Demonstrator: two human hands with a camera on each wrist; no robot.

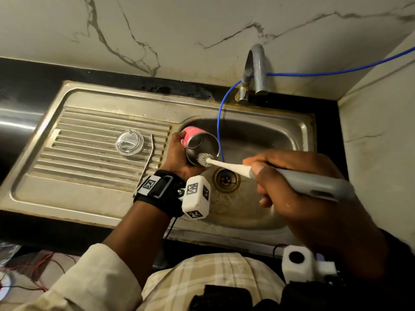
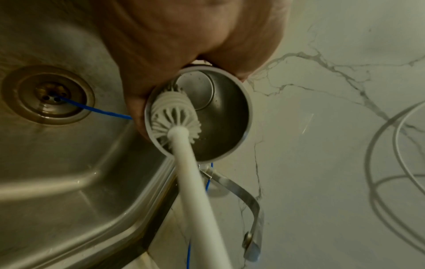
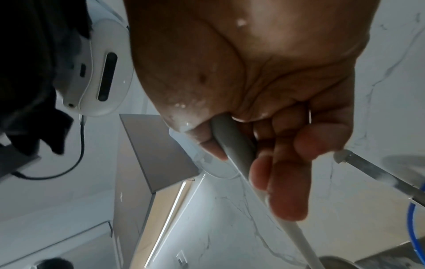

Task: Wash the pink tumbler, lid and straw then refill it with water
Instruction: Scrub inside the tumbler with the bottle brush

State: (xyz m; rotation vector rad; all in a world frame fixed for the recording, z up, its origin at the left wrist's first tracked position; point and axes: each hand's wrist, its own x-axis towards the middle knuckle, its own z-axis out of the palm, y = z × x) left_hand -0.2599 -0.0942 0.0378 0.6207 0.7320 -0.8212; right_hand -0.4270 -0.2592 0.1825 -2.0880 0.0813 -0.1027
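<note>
My left hand (image 1: 177, 153) grips the pink tumbler (image 1: 195, 136) on its side over the left edge of the sink basin (image 1: 258, 135), its steel mouth facing me. My right hand (image 1: 289, 176) holds the grey handle of a bottle brush (image 1: 303, 184). The white bristle head (image 1: 204, 159) sits just inside the tumbler's rim (image 2: 249, 112), against the lower wall (image 2: 174, 116). The clear lid (image 1: 129, 142) lies on the ribbed drainboard (image 1: 89, 153). Beside it lies the bent metal straw (image 1: 147, 162). In the right wrist view my fingers (image 3: 289, 205) curl round the brush handle (image 3: 234, 145).
A steel tap (image 1: 256, 70) stands behind the basin, with a blue tube (image 1: 221, 131) running from it down into the drain (image 1: 226, 179). Marble walls close in at the back and right. Black counter surrounds the sink.
</note>
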